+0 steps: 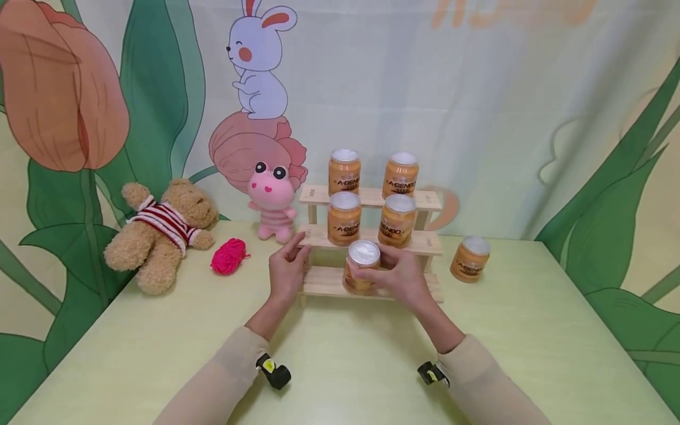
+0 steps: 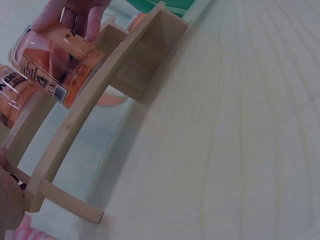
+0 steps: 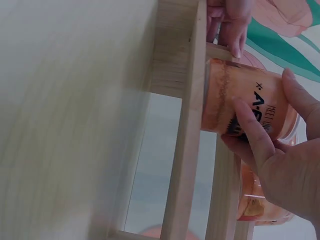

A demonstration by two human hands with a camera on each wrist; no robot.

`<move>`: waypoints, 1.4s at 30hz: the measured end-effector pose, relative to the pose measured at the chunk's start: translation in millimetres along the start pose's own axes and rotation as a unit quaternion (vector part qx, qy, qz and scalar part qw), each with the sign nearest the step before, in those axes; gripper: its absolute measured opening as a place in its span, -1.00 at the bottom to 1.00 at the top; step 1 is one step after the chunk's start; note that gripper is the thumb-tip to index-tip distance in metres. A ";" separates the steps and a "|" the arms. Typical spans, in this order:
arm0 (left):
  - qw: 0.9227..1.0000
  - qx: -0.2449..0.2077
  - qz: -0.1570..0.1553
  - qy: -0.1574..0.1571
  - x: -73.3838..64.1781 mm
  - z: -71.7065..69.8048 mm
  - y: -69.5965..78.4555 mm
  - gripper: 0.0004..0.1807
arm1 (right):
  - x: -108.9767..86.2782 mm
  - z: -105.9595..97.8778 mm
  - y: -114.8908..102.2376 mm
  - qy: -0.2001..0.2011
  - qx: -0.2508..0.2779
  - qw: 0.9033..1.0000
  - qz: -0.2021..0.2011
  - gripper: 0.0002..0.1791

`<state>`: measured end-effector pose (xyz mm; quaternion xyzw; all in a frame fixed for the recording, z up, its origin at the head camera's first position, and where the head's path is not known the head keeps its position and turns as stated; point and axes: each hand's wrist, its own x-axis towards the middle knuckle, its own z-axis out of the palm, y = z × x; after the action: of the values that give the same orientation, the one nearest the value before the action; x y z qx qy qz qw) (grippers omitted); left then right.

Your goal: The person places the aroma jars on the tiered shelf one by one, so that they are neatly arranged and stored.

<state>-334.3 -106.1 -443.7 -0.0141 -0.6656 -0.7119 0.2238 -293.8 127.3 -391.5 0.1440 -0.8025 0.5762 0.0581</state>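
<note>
My right hand (image 1: 406, 277) grips an orange-labelled can (image 1: 357, 284) with a silver lid, thumb and fingers around its side. This can stands upright at the lowest tier of a wooden three-tier shelf (image 1: 324, 282), left of its far right end. In the right wrist view, the can's base (image 3: 212, 95) meets the tier's board. My left hand (image 1: 285, 273) holds the shelf's left end, its fingertips at the boards. On the middle tier stand two similar cans (image 1: 344, 223), and two more cans (image 1: 344, 176) are on the top tier.
Another orange can (image 1: 470, 260) stands on the table right of the shelf. To the left are a pink toy (image 1: 273, 203), a ball of pink yarn (image 1: 229, 256) and a teddy bear (image 1: 164, 233). A printed curtain (image 1: 478, 106) hangs behind the table.
</note>
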 end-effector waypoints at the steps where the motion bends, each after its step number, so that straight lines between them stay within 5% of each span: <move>1: 1.000 0.002 -0.001 0.001 -0.1 0.2 0.3 -0.64 | 0.1 1.8 0.5 -0.001 0.012 1.000 0.001 -0.19; 14: 1.000 0.010 0.001 0.009 0.3 1.8 -0.3 -0.64 | 1.7 17.7 10.1 -0.014 0.046 0.999 -0.019 -0.31; 22: 1.000 0.002 0.001 0.007 1.3 2.2 1.2 -0.64 | 1.9 14.7 5.4 -0.008 -0.008 1.000 -0.011 -0.38; 33: 1.000 0.001 -0.005 0.008 -0.1 2.0 0.4 -0.63 | 1.2 -50.5 -27.8 0.005 -0.083 0.995 -0.053 -0.47; 42: 1.000 -0.006 -0.008 0.008 0.2 2.1 0.6 -0.64 | 0.8 -104.5 -25.8 0.092 -0.116 0.988 -0.042 -0.42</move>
<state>-334.9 -104.1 -442.8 -0.0049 -0.6595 -0.7177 0.2234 -294.4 218.0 -333.4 0.1159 -0.8485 0.4869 0.1718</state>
